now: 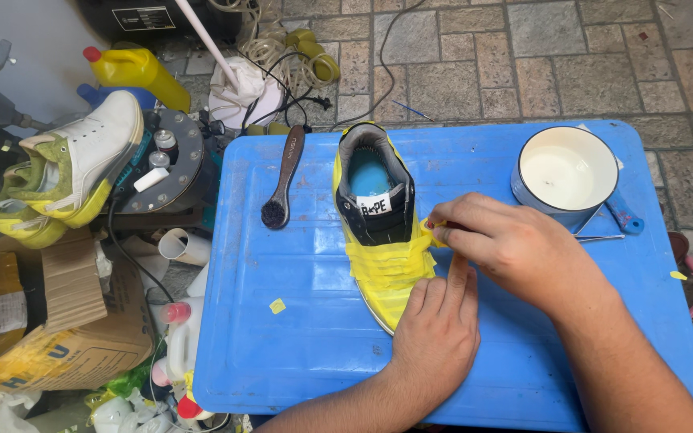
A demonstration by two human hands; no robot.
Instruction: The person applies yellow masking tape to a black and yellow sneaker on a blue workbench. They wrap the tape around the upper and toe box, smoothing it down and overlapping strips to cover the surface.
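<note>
A sneaker (374,204) with a black tongue and blue insole lies toe toward me on the blue plastic table (282,337). Strips of yellow tape (387,269) cover its front. My right hand (507,244) pinches the end of a yellow tape strip at the shoe's right side. My left hand (436,333) rests on the toe, its fingers pressing the tape down flat.
A dark wooden brush (282,180) lies left of the shoe. A white bowl of white liquid (565,172) stands at the table's far right. A second white and yellow sneaker (70,172), bottles and cardboard boxes crowd the floor on the left. A small tape scrap (277,305) lies on the table.
</note>
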